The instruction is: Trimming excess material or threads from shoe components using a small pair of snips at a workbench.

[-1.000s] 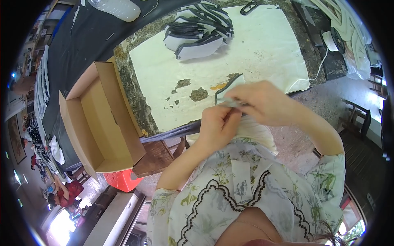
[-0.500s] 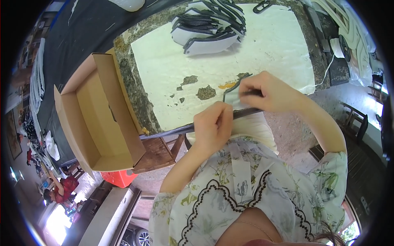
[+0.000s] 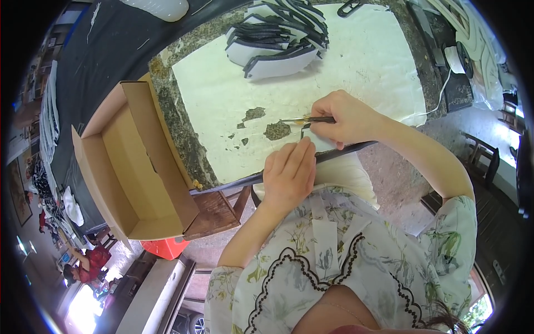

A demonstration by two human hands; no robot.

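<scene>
My right hand (image 3: 347, 118) is closed around a slim pointed tool (image 3: 308, 119) with a dark handle. Its thin metal tip points left over the white table covering; the exact kind is unclear. Under that hand, at the table's near edge, lies a small pale grey piece with a dark edge (image 3: 318, 141), partly hidden. My left hand (image 3: 290, 171) rests at the same edge beside the piece, its fingers stretched out and lying together. Farther back sits a heap of similar pale grey, dark-edged pieces (image 3: 281, 62).
An open cardboard box (image 3: 142, 161) stands left of the table. A small black clip-like object (image 3: 350, 8) lies at the back, and a spool of white cord (image 3: 455, 59) at the right. Peeled patches mark the white covering (image 3: 217, 83). A person in red (image 3: 95, 264) is far left.
My right hand has taken hold of the pointed tool and shifted slightly left. My left hand's curled fingers have straightened out at the table edge.
</scene>
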